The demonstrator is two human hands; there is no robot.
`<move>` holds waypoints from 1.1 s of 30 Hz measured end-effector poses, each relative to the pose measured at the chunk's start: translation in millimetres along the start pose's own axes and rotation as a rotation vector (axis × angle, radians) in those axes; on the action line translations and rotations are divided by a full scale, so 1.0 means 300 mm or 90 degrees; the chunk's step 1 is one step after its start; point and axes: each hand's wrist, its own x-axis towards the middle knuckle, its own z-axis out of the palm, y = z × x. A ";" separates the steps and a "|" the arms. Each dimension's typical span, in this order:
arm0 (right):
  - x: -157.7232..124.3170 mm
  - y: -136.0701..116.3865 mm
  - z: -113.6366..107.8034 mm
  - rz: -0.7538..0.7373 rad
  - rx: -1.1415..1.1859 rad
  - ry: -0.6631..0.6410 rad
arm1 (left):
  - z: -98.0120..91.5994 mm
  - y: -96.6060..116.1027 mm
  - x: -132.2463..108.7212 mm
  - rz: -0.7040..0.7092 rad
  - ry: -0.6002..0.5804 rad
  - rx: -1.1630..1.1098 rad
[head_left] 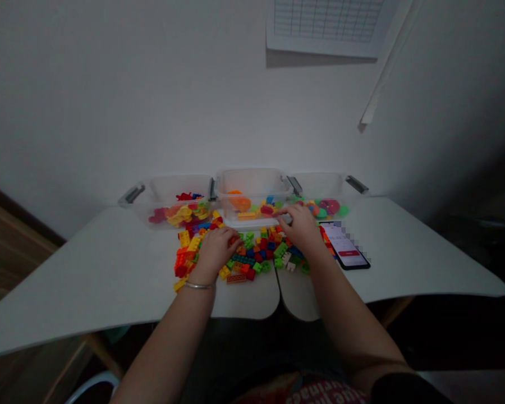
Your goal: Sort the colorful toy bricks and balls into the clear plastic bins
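A pile of small toy building bricks [244,260] in many colours lies on the white table between my arms. My left hand [215,250], with a silver bangle at its wrist, is over the pile's left part. Its fingers curl down and in among the bricks; what they hold, if anything, is hidden. My right hand [302,223] hovers at the pile's far right, close to the front of the middle clear plastic box [252,178]. Thumb and index finger point left and look apart, with no brick plainly between them. Orange, yellow and red pieces show in that box.
A left clear box [179,184] holds red and yellow pieces. In the right clear box [320,179] are round green and pink ones. A phone [345,247] with a lit screen lies right of the pile. The white table [122,275] has a seam in front; a wall stands behind.
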 end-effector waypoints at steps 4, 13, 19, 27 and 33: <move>-0.068 0.020 0.035 0.035 -0.070 -0.098 | 0.000 0.000 0.000 0.005 0.000 0.008; -0.102 0.041 0.076 0.033 -0.104 -0.145 | -0.004 0.003 0.000 0.004 -0.002 0.006; -0.092 0.035 0.073 0.030 -0.090 -0.167 | 0.010 -0.007 0.001 0.014 0.016 -0.014; -0.097 0.064 0.087 0.046 0.031 -0.094 | 0.016 -0.010 0.001 0.016 0.013 -0.007; -0.077 0.073 0.089 0.104 0.194 -0.011 | 0.013 -0.009 -0.002 0.017 0.020 -0.001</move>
